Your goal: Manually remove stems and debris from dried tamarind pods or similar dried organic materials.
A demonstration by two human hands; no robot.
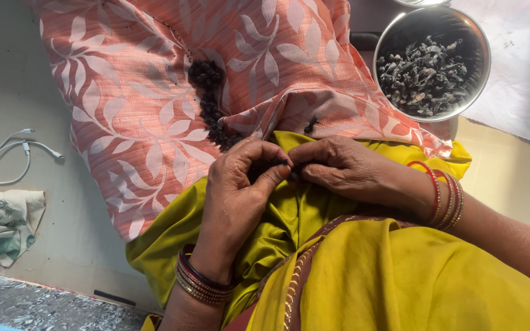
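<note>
Centrally, head view: left hand (pixel 235 184) and right hand (pixel 338 165) meet fingertip to fingertip, both pinched narrow on a small dark pod (pixel 284 164) over yellow fabric (pixel 289 214). Loose dark pods (pixel 211 104) lie on the pink leaf-print cloth (pixel 130 110); the steel bowl (pixel 480 79) sits upper right.

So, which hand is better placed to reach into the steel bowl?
Probably the right hand: the steel bowl of dark pieces lies on its side, while the left hand sits farther from it.

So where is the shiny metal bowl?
In the head view the metal bowl sits at the top right, on the leaf-patterned pink cloth, beyond the right hand; it holds dark dried pieces.
</note>
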